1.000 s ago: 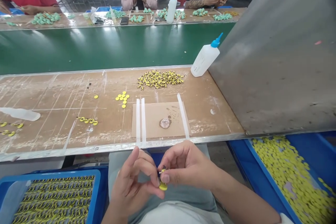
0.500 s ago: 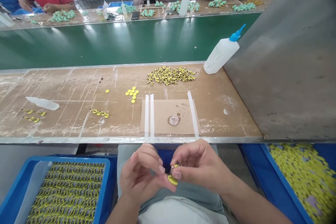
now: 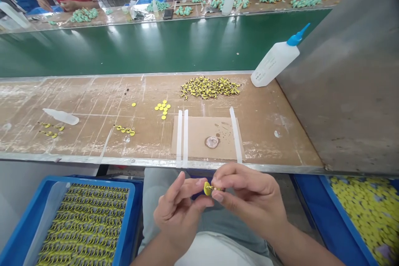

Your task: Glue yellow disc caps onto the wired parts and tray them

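Note:
My left hand [image 3: 179, 212] and my right hand [image 3: 249, 197] meet over my lap, just below the table edge. Between their fingertips sits a small yellow disc [image 3: 207, 188]. The left thumb and forefinger pinch the disc. The right thumb and forefinger pinch a tiny yellow-and-black piece [image 3: 216, 189] pressed against it. On the table ahead lies a cardboard pad [image 3: 199, 135] with a glue blob [image 3: 212, 142], a pile of yellow-and-black pieces [image 3: 210, 87] and a few loose yellow discs [image 3: 162, 108].
A white glue bottle with a blue tip [image 3: 276, 61] leans at the right by a grey metal panel [image 3: 346, 83]. A blue tray of yellow-and-black pieces [image 3: 84, 220] sits lower left, a blue bin of yellow discs [image 3: 370, 212] lower right. Other people work across the green conveyor [image 3: 140, 48].
Both hands have lifted the disc and small piece a little toward the table edge; the disc now faces up between the fingertips. The view has shifted left.

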`<state>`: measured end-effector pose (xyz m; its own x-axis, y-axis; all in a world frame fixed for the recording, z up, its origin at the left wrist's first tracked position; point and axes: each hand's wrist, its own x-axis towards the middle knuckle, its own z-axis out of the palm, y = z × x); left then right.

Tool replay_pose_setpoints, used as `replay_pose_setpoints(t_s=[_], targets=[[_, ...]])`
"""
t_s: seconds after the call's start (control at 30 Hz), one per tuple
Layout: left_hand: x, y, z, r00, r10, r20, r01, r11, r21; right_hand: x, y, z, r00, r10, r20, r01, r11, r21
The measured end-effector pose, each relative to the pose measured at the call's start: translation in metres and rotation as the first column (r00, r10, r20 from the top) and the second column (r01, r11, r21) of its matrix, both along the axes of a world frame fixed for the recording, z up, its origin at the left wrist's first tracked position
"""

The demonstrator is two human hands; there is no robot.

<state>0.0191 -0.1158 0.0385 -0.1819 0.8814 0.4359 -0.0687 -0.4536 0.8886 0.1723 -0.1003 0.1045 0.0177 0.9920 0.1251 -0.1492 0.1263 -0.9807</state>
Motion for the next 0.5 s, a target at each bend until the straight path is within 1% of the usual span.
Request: replay_pose_setpoints(t_s=[0.17, 0.27, 0.37, 0.5], targets=[[0.002, 0.004, 0.005, 0.999, 0.023, 0.036, -0.023, 1.000, 0.007, 0.001, -0.004, -0.004, 1.000, 0.020, -0.005, -0.020, 0.999, 0.032], [0.002, 0.007, 0.010, 0.999, -0.015, 0.038, 0.014, 1.000, 0.028, 0.001, -0.006, -0.005, 0.999, 0.030, 0.020, -0.030, 0.999, 0.035], [0.001, 0.009, 0.014, 0.998, -0.049, 0.038, 0.048, 0.999, 0.023, 0.001, -0.004, -0.005, 0.999, 0.010, 0.035, -0.011, 1.000, 0.028], [0.000, 0.011, 0.014, 0.996, -0.068, 0.052, 0.067, 0.998, 0.021, -0.001, -0.003, -0.006, 0.999, 0.007, 0.040, -0.008, 1.000, 0.024]])
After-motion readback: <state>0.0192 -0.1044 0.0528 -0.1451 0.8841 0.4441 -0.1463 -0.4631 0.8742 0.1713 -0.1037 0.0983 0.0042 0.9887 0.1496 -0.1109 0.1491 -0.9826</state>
